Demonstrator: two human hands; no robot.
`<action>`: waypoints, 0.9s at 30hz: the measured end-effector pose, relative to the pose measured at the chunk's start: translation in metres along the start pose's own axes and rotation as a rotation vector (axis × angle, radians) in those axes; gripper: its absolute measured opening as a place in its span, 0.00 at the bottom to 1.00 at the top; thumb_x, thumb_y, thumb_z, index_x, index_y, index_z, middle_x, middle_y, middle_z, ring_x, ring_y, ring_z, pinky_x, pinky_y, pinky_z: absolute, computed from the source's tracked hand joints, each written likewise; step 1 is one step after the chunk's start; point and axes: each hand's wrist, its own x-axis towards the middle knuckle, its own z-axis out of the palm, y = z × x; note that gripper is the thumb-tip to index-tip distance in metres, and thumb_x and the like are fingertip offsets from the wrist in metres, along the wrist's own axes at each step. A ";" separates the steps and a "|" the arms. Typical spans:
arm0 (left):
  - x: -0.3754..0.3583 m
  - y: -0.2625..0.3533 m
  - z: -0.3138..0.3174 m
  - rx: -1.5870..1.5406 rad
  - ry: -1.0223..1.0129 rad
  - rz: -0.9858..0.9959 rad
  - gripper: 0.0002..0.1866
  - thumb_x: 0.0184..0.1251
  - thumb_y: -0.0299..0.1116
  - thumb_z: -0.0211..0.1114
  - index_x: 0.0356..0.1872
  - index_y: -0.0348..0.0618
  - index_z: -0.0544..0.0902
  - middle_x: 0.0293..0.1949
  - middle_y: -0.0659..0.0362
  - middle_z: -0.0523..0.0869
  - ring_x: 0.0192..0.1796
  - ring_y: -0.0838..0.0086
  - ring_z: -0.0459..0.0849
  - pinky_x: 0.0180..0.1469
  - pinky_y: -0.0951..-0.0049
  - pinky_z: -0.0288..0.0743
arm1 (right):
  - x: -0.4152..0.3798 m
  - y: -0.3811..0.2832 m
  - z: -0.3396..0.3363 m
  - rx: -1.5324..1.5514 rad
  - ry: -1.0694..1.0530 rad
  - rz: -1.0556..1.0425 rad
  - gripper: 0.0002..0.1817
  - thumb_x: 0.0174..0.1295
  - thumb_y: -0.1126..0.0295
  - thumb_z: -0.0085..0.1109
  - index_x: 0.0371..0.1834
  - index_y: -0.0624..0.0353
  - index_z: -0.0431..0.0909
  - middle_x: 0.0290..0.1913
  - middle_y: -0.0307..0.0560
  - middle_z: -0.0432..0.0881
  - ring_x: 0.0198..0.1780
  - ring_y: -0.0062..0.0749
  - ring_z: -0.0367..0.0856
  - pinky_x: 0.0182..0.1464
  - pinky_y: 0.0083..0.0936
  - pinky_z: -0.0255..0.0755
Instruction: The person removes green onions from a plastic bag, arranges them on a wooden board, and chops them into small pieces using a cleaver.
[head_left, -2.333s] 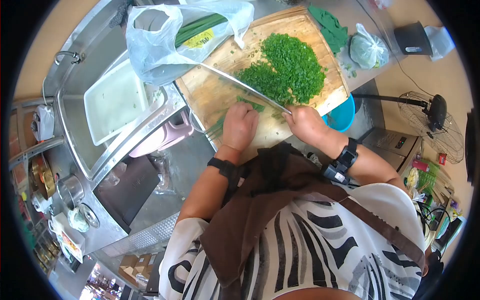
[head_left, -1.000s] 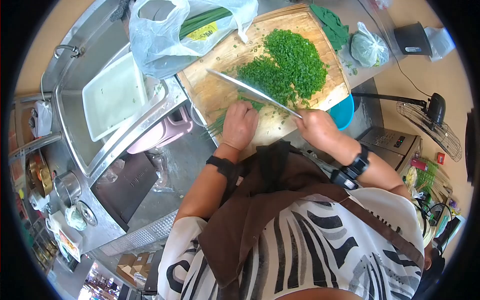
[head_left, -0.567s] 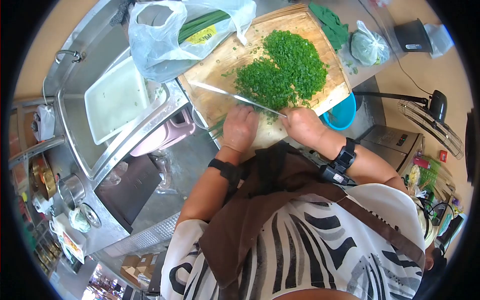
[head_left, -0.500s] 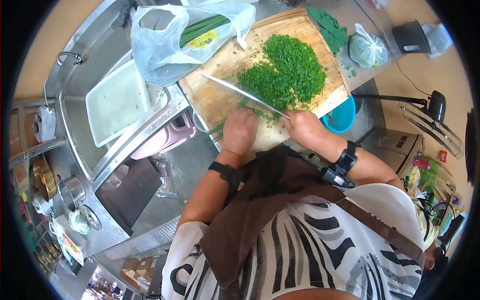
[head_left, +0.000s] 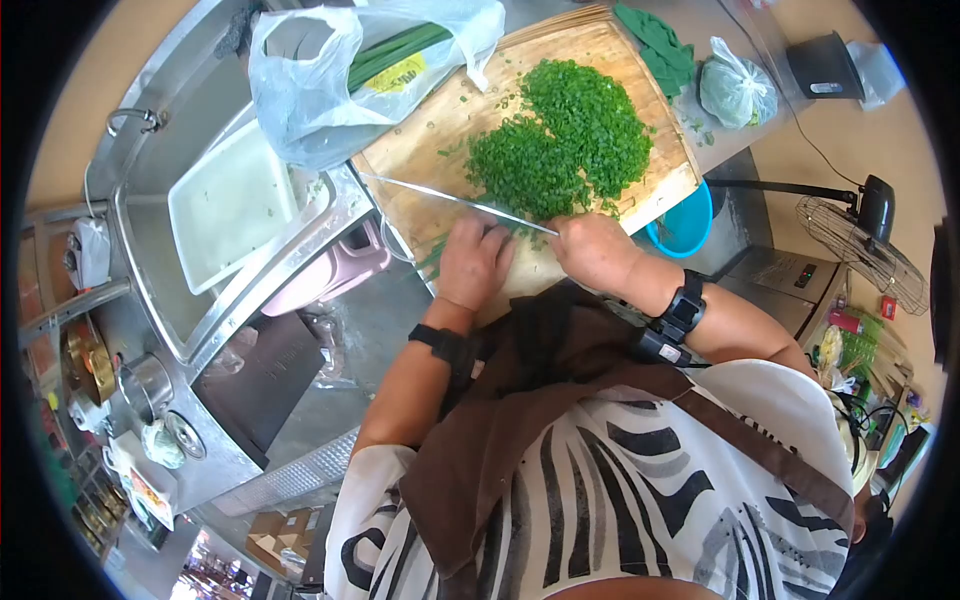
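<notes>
A wooden cutting board [head_left: 430, 135] bears a large heap of chopped green onions [head_left: 575, 130]. My right hand [head_left: 597, 252] is wrapped round the handle of a long knife [head_left: 450, 197], its blade slanting left across the board with the tip near the left edge. Beside the blade, the curled fingers of my left hand [head_left: 474, 264] press on uncut green onion stalks [head_left: 430, 262], whose ends poke out to the left. Most of that bunch is hidden under the hand.
A plastic bag [head_left: 310, 125] of whole green onions overlaps the board's upper left. Left of it is a metal sink [head_left: 150, 240] with a white tub [head_left: 225, 205]. Right of the board are a green cloth [head_left: 655, 50], a tied bag [head_left: 738, 90] and a blue basin [head_left: 690, 225].
The knife has swung, its tip moving left and nearer to my body. Both hands have shifted slightly left, my left hand still pressing on the stalks.
</notes>
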 end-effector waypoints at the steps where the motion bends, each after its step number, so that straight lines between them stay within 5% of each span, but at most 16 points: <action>1: 0.002 0.003 -0.004 0.003 0.018 0.009 0.10 0.51 0.27 0.69 0.36 0.42 0.83 0.39 0.55 0.80 0.46 0.58 0.79 0.47 0.60 0.76 | 0.001 0.001 -0.003 0.021 -0.001 -0.002 0.12 0.63 0.66 0.53 0.35 0.63 0.81 0.30 0.62 0.83 0.35 0.58 0.83 0.41 0.48 0.77; 16: 0.046 -0.004 0.024 -0.075 0.073 0.061 0.10 0.52 0.21 0.67 0.37 0.41 0.83 0.40 0.54 0.79 0.44 0.56 0.79 0.45 0.61 0.75 | -0.003 0.070 -0.032 0.200 0.052 0.165 0.13 0.65 0.63 0.55 0.35 0.64 0.80 0.31 0.64 0.82 0.37 0.61 0.81 0.42 0.49 0.74; 27: 0.048 0.006 0.030 0.092 0.098 0.151 0.09 0.51 0.24 0.62 0.36 0.42 0.81 0.37 0.55 0.79 0.44 0.59 0.79 0.46 0.63 0.76 | -0.045 0.054 -0.035 0.089 0.228 -0.027 0.08 0.63 0.68 0.59 0.34 0.64 0.77 0.27 0.62 0.81 0.31 0.60 0.81 0.34 0.48 0.74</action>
